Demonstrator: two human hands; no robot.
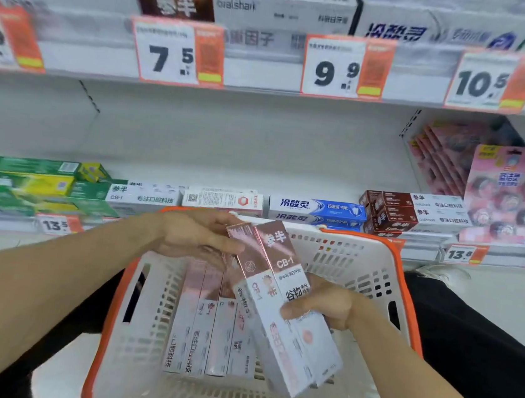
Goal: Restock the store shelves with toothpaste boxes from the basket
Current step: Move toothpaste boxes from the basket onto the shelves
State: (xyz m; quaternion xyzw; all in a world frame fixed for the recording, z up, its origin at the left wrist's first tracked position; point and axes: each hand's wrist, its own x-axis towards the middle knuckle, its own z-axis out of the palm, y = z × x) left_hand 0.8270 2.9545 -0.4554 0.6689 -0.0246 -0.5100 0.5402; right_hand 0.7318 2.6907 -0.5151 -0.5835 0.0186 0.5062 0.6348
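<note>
green boxes point(21, 182): stacked at the left end of the lower shelf point(193, 158), well off from the action.
left hand point(199, 236): held over the basket's far rim, thumb laid on the top end of the pink boxes; fingers are hidden behind them, so a real grip can't be confirmed. Probably just there to steady things.
basket point(406, 300): white with an orange rim, parked right below the shelf edge. A row of boxes point(206, 333) is left lying along its left side, so plenty remains to be stocked.
held boxes point(279, 302): two pink-and-white ones, lifted clear of the row and tilted, top ends aimed at the shelf.
right hand point(321, 303): wrapped round the middle of the pair, carrying the weight.
shelf gap: bare space is seen above the low row of white and blue boxes point(317, 210). That row and the basket rim must be cleared on the way in.
brown boxes point(413, 212): stacked at the right end, with pink hanging packs point(503, 197) beside them.
</note>
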